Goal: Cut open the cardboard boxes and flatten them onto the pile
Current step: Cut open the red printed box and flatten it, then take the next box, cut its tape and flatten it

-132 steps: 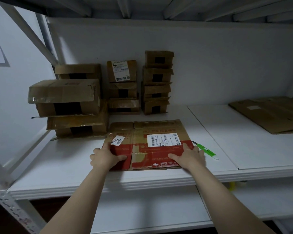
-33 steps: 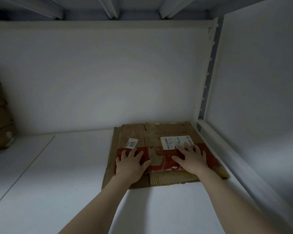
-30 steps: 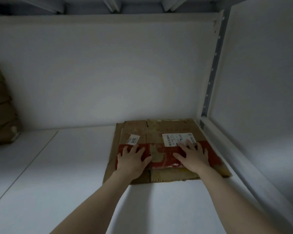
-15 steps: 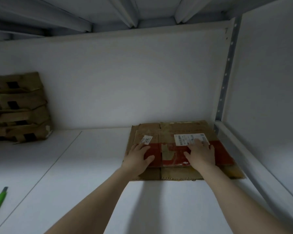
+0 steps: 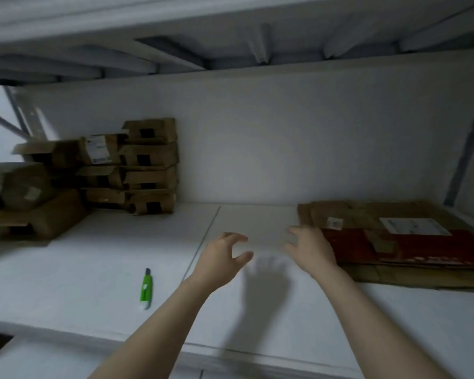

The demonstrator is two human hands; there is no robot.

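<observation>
Half a second ago both hands lay flat on the flattened brown cardboard box with a red band and white labels (image 5: 411, 244), pressing it down; now they are off it, and the view has swung left. The box stays where it was pressed, flat on top of the pile of flat brown cardboard sheets (image 5: 422, 277) at the right end of the white shelf (image 5: 93, 269), near the back wall. The left hand (image 5: 223, 257) hovers over bare shelf, fingers and thumb loosely curved and apart, holding nothing. The right hand (image 5: 311, 248) is blurred, its fingers spread and empty, just beside the box's left edge; whether it brushes the cardboard I cannot tell. A shadow falls on the shelf below the two hands, which suggests both are raised above it.

For the task this means one box looks finished, being cut, flattened and added to the pile; the work turns to the next one. The green plastic utility knife (image 5: 146, 288) lies alone on the shelf to the left of the left hand, towards the front edge, untouched; the stacked brown cardboard boxes with dark tape (image 5: 148, 165) stand whole at the back left, well apart from the pile. The likely next step is to fetch one of those boxes and take up the knife; the left hand is the nearer to both.
</observation>
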